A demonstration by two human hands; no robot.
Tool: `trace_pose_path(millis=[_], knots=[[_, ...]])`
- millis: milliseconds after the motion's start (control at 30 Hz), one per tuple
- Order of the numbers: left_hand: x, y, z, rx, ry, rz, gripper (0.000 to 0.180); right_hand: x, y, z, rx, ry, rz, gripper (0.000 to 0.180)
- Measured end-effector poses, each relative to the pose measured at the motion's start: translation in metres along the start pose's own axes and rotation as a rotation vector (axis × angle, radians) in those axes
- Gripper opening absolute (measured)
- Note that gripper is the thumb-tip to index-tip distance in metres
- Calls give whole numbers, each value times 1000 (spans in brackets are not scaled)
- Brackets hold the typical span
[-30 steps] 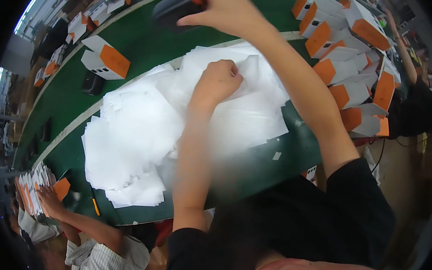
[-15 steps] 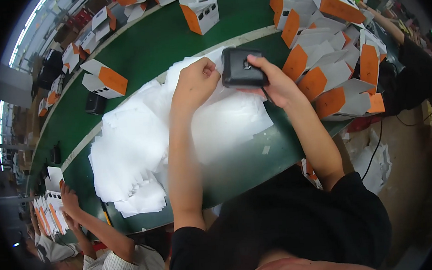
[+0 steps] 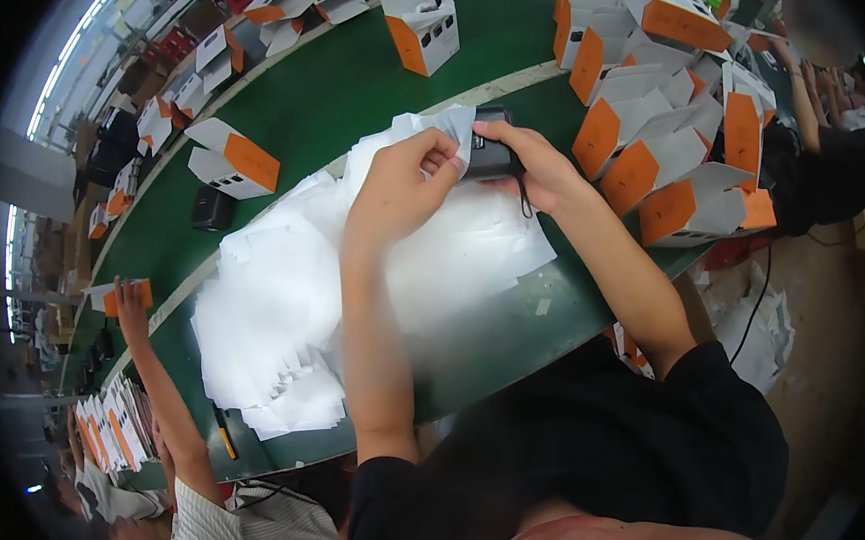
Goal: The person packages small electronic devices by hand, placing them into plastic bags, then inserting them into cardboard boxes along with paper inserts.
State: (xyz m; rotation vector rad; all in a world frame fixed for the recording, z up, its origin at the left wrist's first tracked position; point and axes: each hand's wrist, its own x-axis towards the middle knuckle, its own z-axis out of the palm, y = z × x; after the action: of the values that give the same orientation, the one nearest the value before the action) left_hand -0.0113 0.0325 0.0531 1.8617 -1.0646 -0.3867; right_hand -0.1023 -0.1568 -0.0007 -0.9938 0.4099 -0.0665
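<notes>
My right hand (image 3: 538,167) grips a black boxy device (image 3: 493,155) with rounded corners, thumb on top; a short dark cord loop hangs below it. My left hand (image 3: 402,187) is closed in a pinch on the edge of a thin white sheet (image 3: 461,128), which covers the device's left side. Whether the sheet is a flat piece or a sleeve, I cannot tell. Under both hands a large fanned pile of white sheets (image 3: 274,301) spreads over the green table (image 3: 468,353).
Several open white-and-orange boxes (image 3: 644,135) crowd the right side. Another box (image 3: 423,25) and one more (image 3: 234,161) stand on the green belt, a black device (image 3: 212,207) beside the latter. At left a co-worker's arm (image 3: 170,389) reaches past stacked flat boxes (image 3: 118,427). A yellow-and-black cutter (image 3: 223,433) lies nearby.
My left hand, apart from the device before, now pinches a white sheet against its left side. The co-worker's hand at left has reached farther up with an orange-and-white box.
</notes>
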Motion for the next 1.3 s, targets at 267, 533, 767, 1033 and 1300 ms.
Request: trace_pose_path(millis=[267,533,767,1033,1300], knots=[[11,12,51,66,490,-39,20,-1,0,43,-24,241,-287,39],[22,-26,6,-472,470,-339,17,-6,-10,11,-136,131,-371,36],[20,-48,-6,-488,401,-490,16,25,-15,8,-769,146,-91,44],[16,-13,-22,-620,572,-282,13,33,-56,31,-784,-103,-533,26],[24,29,-2,-576,278,-131,16,-11,-1,37,-978,-92,-661,68]])
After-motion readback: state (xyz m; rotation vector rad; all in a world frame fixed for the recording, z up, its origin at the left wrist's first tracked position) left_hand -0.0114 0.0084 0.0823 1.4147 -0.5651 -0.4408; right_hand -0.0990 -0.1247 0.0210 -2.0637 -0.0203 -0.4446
